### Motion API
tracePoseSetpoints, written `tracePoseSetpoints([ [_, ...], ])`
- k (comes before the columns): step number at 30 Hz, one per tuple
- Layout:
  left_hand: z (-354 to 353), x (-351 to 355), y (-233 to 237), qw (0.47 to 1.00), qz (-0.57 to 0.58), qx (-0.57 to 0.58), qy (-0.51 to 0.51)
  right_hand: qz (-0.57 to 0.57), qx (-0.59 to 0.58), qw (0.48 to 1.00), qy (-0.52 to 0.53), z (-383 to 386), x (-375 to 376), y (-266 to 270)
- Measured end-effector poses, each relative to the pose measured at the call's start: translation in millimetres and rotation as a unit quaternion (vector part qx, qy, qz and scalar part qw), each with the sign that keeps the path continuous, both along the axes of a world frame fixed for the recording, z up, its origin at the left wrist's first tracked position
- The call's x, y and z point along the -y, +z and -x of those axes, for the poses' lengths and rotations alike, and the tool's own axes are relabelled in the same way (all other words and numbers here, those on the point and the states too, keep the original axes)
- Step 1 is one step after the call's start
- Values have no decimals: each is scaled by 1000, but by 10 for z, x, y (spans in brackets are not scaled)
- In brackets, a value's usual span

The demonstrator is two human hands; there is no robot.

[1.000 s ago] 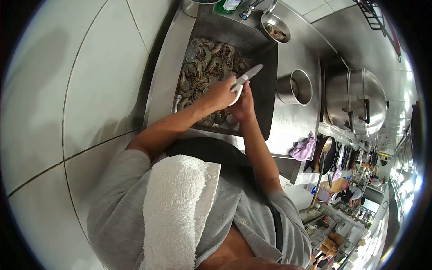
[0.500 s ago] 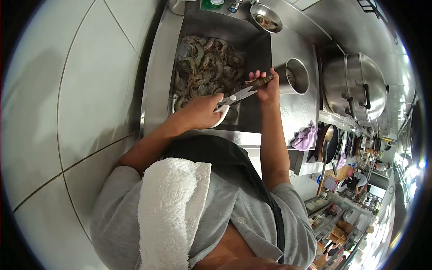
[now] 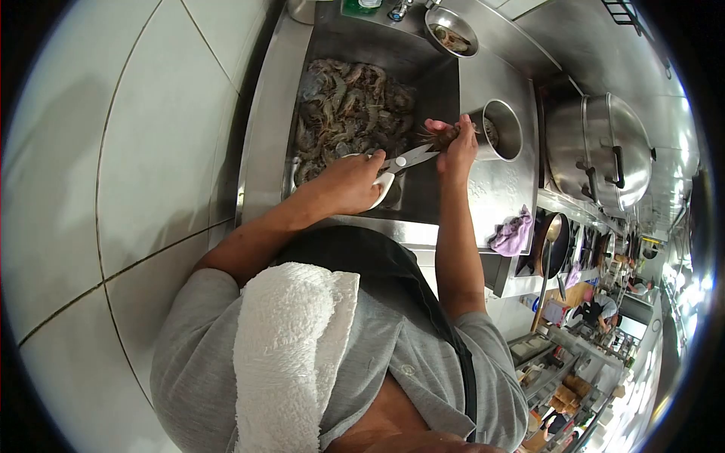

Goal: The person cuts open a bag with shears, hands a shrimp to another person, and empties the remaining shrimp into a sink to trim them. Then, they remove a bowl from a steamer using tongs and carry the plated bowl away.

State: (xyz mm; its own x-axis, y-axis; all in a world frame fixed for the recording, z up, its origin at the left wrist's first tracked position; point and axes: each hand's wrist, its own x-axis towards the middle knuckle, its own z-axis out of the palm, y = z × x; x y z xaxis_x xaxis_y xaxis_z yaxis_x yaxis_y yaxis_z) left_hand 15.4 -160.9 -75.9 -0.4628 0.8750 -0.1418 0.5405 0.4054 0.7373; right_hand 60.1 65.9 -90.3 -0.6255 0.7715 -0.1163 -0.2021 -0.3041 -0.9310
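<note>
My left hand [image 3: 351,181] is wrapped round white-handled scissors [image 3: 402,161], its fingers in the grips. The blades point right, nearly together, and their tips reach the underside of my right hand [image 3: 458,151]. That hand is closed round a dark shrimp [image 3: 445,137], whose thin legs and feelers stick out to the left. Both hands are over the sink [image 3: 430,83], close to its right wall. A large heap of raw shrimp [image 3: 351,106] lies in the basin left of the blades. Just right of my right hand stands a steel pot [image 3: 513,136] with some contents inside.
A steel bowl [image 3: 472,41] holding a few shrimp sits at the far rim beside the tap [image 3: 400,10]. On the right are a purple cloth [image 3: 513,232], a big lidded steamer pot [image 3: 596,151] and a ladle [image 3: 553,230]. A co-worker [image 3: 600,309] is farther off.
The fingers of my right hand have curled in around the shrimp. The scissors have moved slightly right and their blades have come closer together.
</note>
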Motion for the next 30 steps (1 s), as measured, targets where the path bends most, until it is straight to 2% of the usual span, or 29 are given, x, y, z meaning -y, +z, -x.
tracePoseSetpoints([
  [3, 3, -2, -14, 999, -12, -30, -2, -63, -12, 998, -5, 10, 31, 5],
  [5, -9, 7, -61, 998, -36, -43, 2, -37, -31, 999, -13, 0, -103, -141],
  [9, -8, -19, -36, 1000, -17, -21, -1, -4, -61, 998, 3, -11, -32, -40],
  [12, -12, -35, 13, 1000, 3, -15, -3, -25, -63, 998, 14, -22, -32, -34],
  [15, -22, -40, 4, 1000, 7, -26, -4, -96, -7, 995, 11, -32, 13, -13],
  [17, -43, -64, -142, 999, -21, -38, 5, -88, -13, 996, 14, -38, 60, 27],
  [18, -44, -64, -146, 999, -38, 2, 7, -84, -16, 996, 15, -39, 72, 44],
  [21, -35, -69, -177, 989, -109, 103, -1, 156, -75, 984, -33, -35, -50, 1],
  [23, -44, -79, -299, 971, -182, 151, -25, 202, -59, 976, -46, -9, -81, -27],
  [24, -43, -99, -334, 943, -189, 273, -27, 225, -51, 972, -51, 8, -90, -26],
  [26, -27, -135, -399, 842, -193, 503, -29, 224, -46, 972, -48, 42, -110, -23],
  [30, -8, -203, -312, 777, -194, 599, -22, 183, -44, 981, -48, 75, -63, 67],
])
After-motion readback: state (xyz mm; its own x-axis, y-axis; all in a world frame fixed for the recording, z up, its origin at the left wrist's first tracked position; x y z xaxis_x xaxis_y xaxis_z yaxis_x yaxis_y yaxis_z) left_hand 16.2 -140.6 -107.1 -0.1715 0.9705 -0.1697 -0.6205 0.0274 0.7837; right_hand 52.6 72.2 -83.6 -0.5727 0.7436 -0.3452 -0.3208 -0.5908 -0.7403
